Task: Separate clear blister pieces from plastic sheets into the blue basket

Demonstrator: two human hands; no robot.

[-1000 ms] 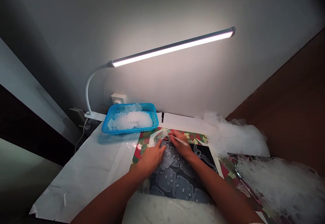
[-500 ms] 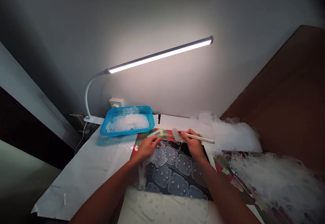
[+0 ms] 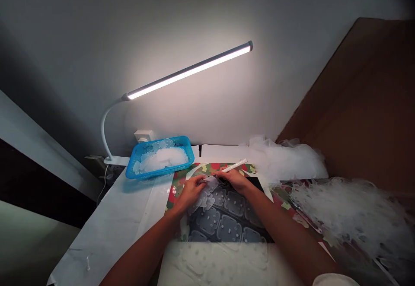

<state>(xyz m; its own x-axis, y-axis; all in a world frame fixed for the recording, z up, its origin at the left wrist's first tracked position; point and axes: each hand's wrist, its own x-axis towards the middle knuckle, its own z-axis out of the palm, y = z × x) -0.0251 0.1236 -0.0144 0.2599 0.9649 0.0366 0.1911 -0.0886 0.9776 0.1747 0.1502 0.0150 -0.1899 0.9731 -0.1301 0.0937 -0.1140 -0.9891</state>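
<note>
My left hand is closed, its thumb and finger pinching a thin translucent piece above the dark sheet. My right hand grips a white-handled pen-shaped tool; the handle slants up to the right, and its working tip is too small to make out near the piece. Several loose translucent pieces lie heaped just below my left hand. Under both hands the black sheet carries rows of rounded translucent shapes with small holes. A pale translucent sheet covers the near side.
A blue basket with many translucent pieces stands at the back left. White film scraps pile at the back right, with a tangled heap of trimmings nearer. A lit lamp hangs over the table. Brown board rises at right.
My right hand has brought the tool leftward, and its handle now tilts upward. The translucent piece that was by the tool's tip is now at my left fingers. The view has shifted slightly.
</note>
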